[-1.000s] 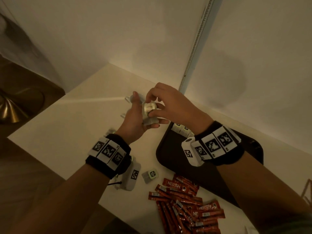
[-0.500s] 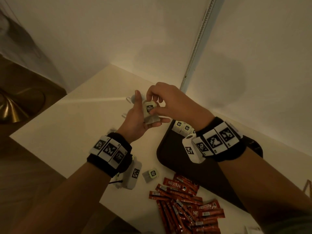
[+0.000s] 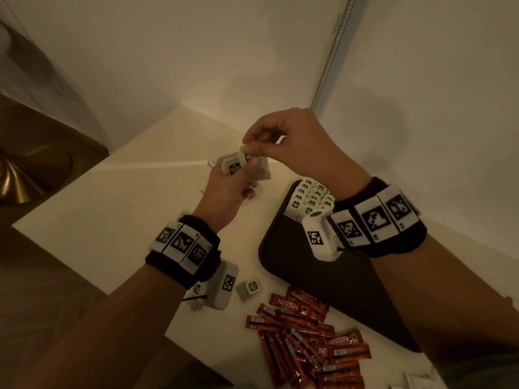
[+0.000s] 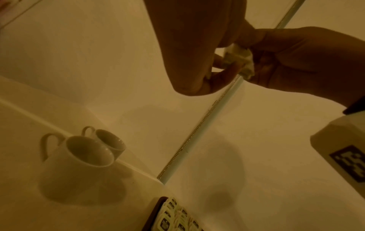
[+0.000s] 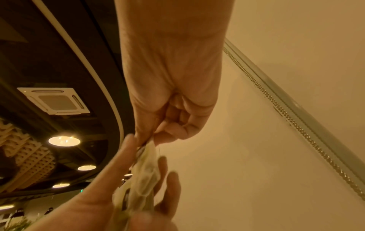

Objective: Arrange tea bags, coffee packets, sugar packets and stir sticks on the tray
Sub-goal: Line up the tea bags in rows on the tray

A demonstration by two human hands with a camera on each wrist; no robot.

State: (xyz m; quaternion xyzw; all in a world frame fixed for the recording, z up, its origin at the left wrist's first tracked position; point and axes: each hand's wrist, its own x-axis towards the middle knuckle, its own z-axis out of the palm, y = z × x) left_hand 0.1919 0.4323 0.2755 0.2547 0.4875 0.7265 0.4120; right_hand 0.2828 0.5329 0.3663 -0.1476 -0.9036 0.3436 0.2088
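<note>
My left hand (image 3: 229, 182) holds a small stack of pale tea bags (image 3: 234, 167) above the white table. My right hand (image 3: 276, 141) pinches the top edge of one tea bag (image 3: 250, 157) in that stack, thumb against forefinger. In the right wrist view the pinched tea bag (image 5: 147, 162) hangs from my fingertips with its thread beside it. The dark tray (image 3: 283, 254) lies to the right, with rows of tea bags (image 3: 310, 199) packed in its far corner. A loose tea bag (image 3: 251, 287) and a heap of red Nescafe coffee packets (image 3: 311, 335) lie on the table near me.
Two white cups (image 4: 82, 153) stand at the back of the table by the wall. A metal strip (image 3: 331, 54) runs up the wall corner. The table's left edge drops to a brown floor with a brass base (image 3: 16, 175).
My right hand has risen and moved right, drawing one tea bag up out of the stack in my left hand. The view has shifted, showing more tea bags on the tray.
</note>
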